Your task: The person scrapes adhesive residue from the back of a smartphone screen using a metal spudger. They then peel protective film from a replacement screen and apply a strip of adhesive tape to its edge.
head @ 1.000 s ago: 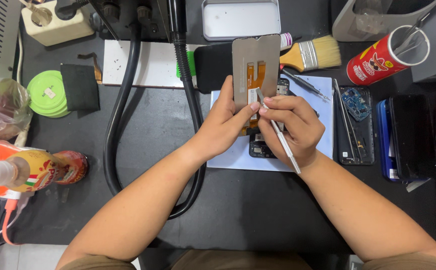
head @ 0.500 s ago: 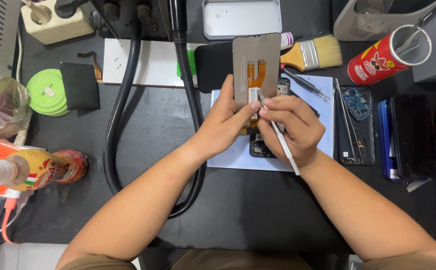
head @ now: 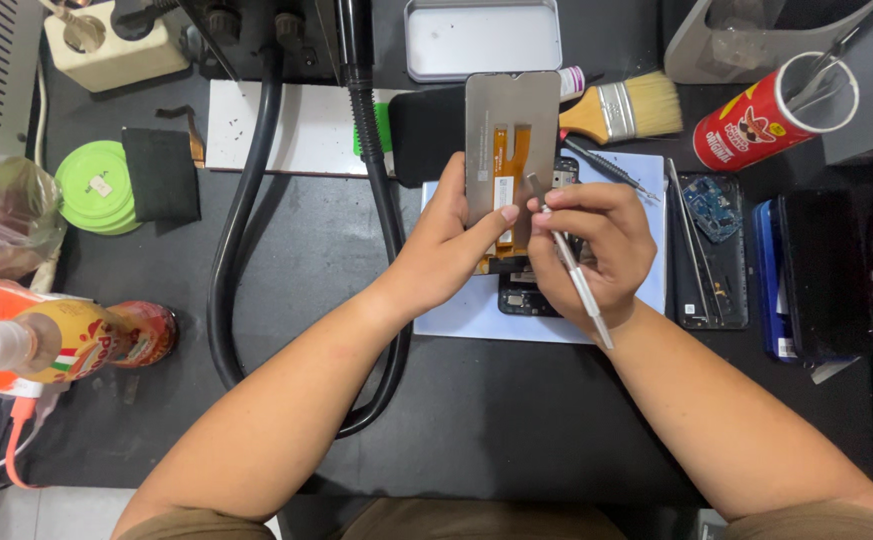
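Observation:
My left hand [head: 451,245] grips the lower left edge of a grey phone screen panel [head: 509,130], held upright with its back and an orange flex cable [head: 506,165] facing me. My right hand [head: 596,250] pinches metal tweezers [head: 568,262], whose tips touch the flex cable near my left thumb. Under both hands a dark phone body [head: 528,296] lies on a pale blue sheet [head: 461,310]; much of it is hidden by my hands.
A paintbrush [head: 621,108], a screwdriver [head: 611,170], a phone frame with a blue circuit board [head: 711,215], a red tube can [head: 766,120] and dark phones [head: 816,275] lie to the right. Black hoses [head: 246,240], a green disc [head: 91,190] and bottles [head: 46,340] are left.
The tweezers' tip has shifted slightly on the flex cable near my left thumb. The panel and my left hand have stayed in place.

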